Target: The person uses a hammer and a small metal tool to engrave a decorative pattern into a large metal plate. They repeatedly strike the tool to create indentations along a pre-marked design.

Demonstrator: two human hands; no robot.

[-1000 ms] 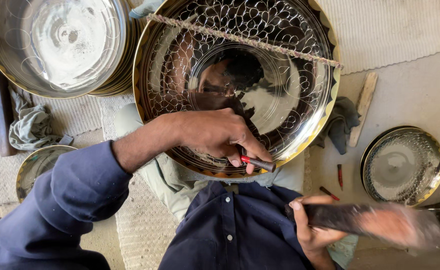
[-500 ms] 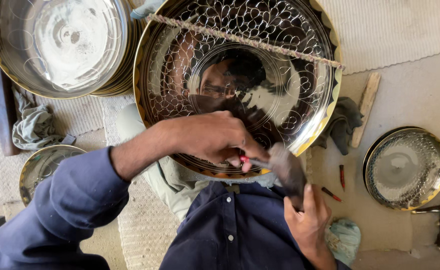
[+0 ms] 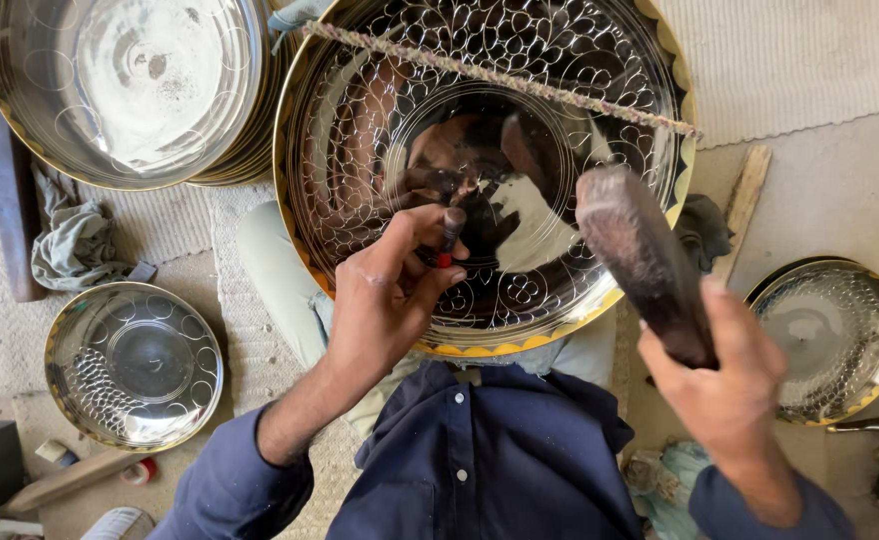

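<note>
A large shiny metal tray with an engraved looping pattern and a gold rim rests on my lap. My left hand holds a small punch tool with a red band, its tip set against the tray's lower middle. My right hand grips a dark wooden mallet, raised above the tray's right side. A twisted cord stretches across the upper part of the tray.
A stack of plain metal trays stands at upper left. Small engraved bowls lie at lower left and at right. A grey rag, a wooden stick and woven mats lie on the floor.
My right hand has brought the mallet from the lower right up over the tray. My left hand has shifted the punch from the tray's lower rim toward its middle.
</note>
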